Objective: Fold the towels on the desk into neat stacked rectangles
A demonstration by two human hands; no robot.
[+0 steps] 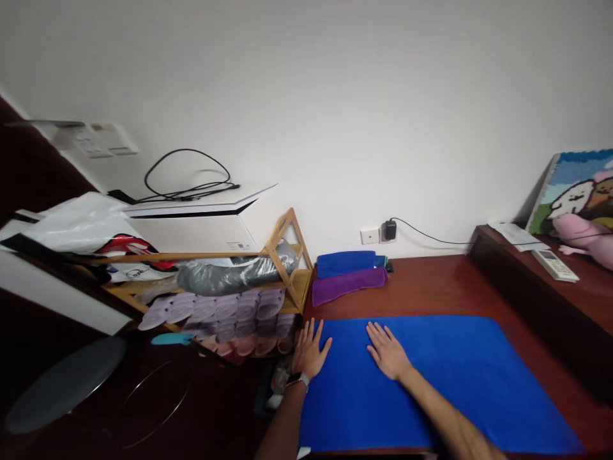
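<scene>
A blue cloth [460, 377] lies spread flat over the front of a reddish-brown wooden tabletop [431, 287]. At the cloth's left edge rests my left hand [309, 351], palm down with its fingers stretched forward; a watch circles that wrist. My right hand [387, 351] presses flat on the cloth near its far edge, fingers extended, right of the left hand. Neither hand grips anything. Behind the cloth, against the wall, are a folded purple cloth [349, 285] and a folded blue cloth [345, 263].
Left of the table stands a wooden rack [292, 255] with several slippers [239, 306] and a white box [191, 233] on top. A stool [67, 383] is at lower left. On the raised ledge at right lie a remote control [555, 265] and a pink plush toy [584, 236].
</scene>
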